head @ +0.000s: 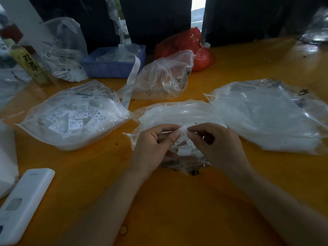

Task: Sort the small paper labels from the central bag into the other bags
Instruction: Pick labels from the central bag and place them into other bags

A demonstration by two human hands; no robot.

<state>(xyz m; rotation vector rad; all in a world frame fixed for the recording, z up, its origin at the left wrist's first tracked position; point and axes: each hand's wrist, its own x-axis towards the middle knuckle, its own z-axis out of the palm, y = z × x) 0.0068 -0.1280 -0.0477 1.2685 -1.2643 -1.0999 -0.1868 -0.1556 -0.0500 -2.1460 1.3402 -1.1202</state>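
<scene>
The central clear bag [170, 112] lies on the orange table with white paper labels inside. Over it, my left hand [152, 148] and my right hand [218, 144] both pinch one small white label [184, 129] between thumb and fingertips. More labels [184, 151] show in the bag just below my fingers. A clear bag [74, 118] at the left holds several labels marked XL, S and M. A large clear bag [269, 118] lies at the right, its contents a white blur. A crumpled clear bag [165, 75] sits behind the central one.
A blue tray [113, 65] with a long label strip [132, 79] hanging out stands at the back. A red bag [190, 45] is behind it to the right. A white remote-like device [23, 203] lies front left, a yellow bottle [30, 66] back left.
</scene>
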